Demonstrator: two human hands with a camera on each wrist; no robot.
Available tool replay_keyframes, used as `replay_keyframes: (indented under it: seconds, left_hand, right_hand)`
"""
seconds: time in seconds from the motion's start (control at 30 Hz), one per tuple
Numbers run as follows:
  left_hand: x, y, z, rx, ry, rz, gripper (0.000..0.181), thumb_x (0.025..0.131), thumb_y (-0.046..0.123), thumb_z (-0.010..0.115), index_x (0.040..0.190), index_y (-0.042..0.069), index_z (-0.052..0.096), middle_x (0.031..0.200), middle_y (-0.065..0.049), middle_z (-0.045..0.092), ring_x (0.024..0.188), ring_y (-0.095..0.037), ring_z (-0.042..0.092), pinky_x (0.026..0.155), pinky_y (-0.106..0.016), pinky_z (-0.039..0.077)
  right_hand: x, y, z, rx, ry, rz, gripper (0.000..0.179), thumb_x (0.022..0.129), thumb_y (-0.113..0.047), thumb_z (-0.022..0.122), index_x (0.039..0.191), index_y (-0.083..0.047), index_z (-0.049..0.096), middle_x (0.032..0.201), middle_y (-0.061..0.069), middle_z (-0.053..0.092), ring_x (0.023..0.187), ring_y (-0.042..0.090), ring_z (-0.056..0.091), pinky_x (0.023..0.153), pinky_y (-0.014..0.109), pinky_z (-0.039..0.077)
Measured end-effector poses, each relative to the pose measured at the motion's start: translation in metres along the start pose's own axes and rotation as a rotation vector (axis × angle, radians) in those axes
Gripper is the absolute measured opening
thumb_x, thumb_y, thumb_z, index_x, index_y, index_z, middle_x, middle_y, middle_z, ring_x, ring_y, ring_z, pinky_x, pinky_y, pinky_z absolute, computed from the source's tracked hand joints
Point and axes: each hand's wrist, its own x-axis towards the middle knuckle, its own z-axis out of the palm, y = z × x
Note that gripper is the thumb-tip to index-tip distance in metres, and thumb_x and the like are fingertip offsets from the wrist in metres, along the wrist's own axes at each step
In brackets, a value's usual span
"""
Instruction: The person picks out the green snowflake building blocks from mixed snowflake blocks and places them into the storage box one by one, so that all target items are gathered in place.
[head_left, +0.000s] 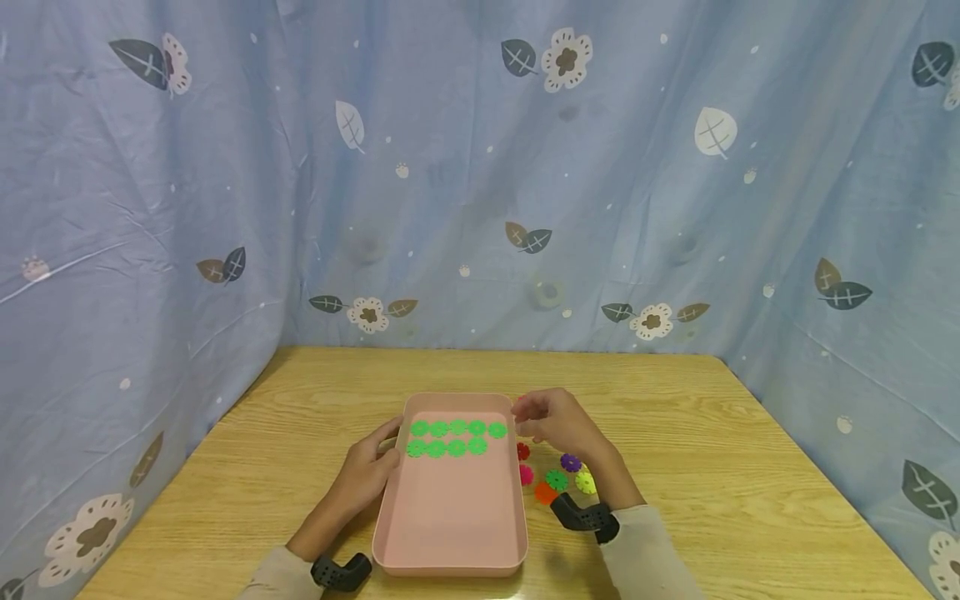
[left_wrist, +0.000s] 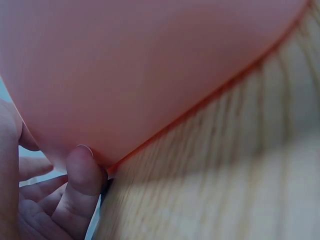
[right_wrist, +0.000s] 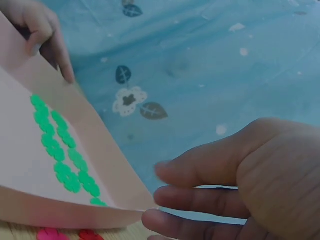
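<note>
A pink rectangular tray (head_left: 450,525) lies lengthwise on the table. Toward its far end, several green notched plastic discs (head_left: 457,448) form two rows. My left hand (head_left: 366,471) holds the tray by its left side; in the left wrist view its thumb (left_wrist: 84,172) lies against the pink wall, low near the table, with the other fingers past the wall's edge. Over by the far right corner is my right hand (head_left: 558,421), thumb and fingers loosely bent and apart. Nothing shows between them in the right wrist view, where the fingertips (right_wrist: 162,222) overlap the tray's corner.
Right of the tray lie loose discs: a purple one (head_left: 571,462), a green one (head_left: 557,480), a yellow one (head_left: 586,481), an orange one (head_left: 546,493), plus red and pink ones beside the wall. A blue patterned curtain (head_left: 465,183) surrounds the wooden table (head_left: 675,417) behind and at both sides.
</note>
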Motion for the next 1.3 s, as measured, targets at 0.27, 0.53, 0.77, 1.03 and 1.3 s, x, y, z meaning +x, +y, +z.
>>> replay_keyframes:
  seconds: [0.27, 0.53, 0.77, 1.03, 1.3]
  left_hand:
    - [0.0, 0.001, 0.0, -0.01, -0.003, 0.0, 0.057, 0.099, 0.007, 0.048, 0.155, 0.004, 0.039, 0.15, -0.024, 0.047, 0.122, -0.044, 0.061, 0.08, -0.036, 0.061]
    - [0.0, 0.001, 0.0, -0.004, -0.002, 0.007, 0.057, 0.099, 0.007, 0.049, 0.155, 0.003, 0.04, 0.149, -0.024, 0.048, 0.121, -0.044, 0.062, 0.08, -0.036, 0.061]
    - [0.0, 0.0, 0.0, 0.006, 0.001, 0.006, 0.057, 0.099, 0.008, 0.048, 0.155, 0.004, 0.04, 0.148, -0.024, 0.049, 0.121, -0.044, 0.062, 0.08, -0.035, 0.061]
    - [0.001, 0.001, 0.0, 0.026, 0.008, 0.006, 0.057, 0.098, 0.007, 0.048, 0.155, 0.004, 0.041, 0.147, -0.023, 0.051, 0.122, -0.044, 0.062, 0.081, -0.035, 0.06]
    - [0.0, 0.0, 0.0, 0.022, 0.011, 0.003, 0.057, 0.098, 0.007, 0.048, 0.155, 0.004, 0.041, 0.147, -0.024, 0.051, 0.122, -0.043, 0.061, 0.082, -0.035, 0.06]
  right_hand:
    - [-0.005, 0.015, -0.013, -0.144, -0.087, 0.05, 0.029, 0.073, 0.005, 0.077, 0.102, 0.003, 0.071, 0.097, 0.015, 0.069, 0.084, 0.022, 0.063, 0.072, 0.035, 0.057]
    - [-0.009, 0.029, -0.012, -0.159, -0.129, 0.231, 0.04, 0.062, 0.012, 0.085, 0.095, -0.004, 0.068, 0.093, 0.01, 0.061, 0.075, 0.023, 0.054, 0.059, 0.035, 0.055]
    - [-0.009, 0.04, -0.008, -0.157, -0.142, 0.236, 0.036, 0.064, 0.016, 0.081, 0.09, -0.004, 0.066, 0.078, 0.008, 0.056, 0.067, 0.021, 0.05, 0.054, 0.031, 0.048]
    - [-0.008, 0.044, -0.009, -0.23, -0.077, 0.184, 0.02, 0.074, 0.01, 0.08, 0.082, -0.006, 0.071, 0.081, 0.005, 0.061, 0.074, 0.02, 0.052, 0.064, 0.031, 0.05]
    - [-0.008, 0.049, -0.007, -0.242, -0.041, 0.169, 0.011, 0.082, 0.003, 0.078, 0.082, -0.006, 0.071, 0.075, 0.002, 0.062, 0.071, 0.018, 0.053, 0.064, 0.03, 0.05]
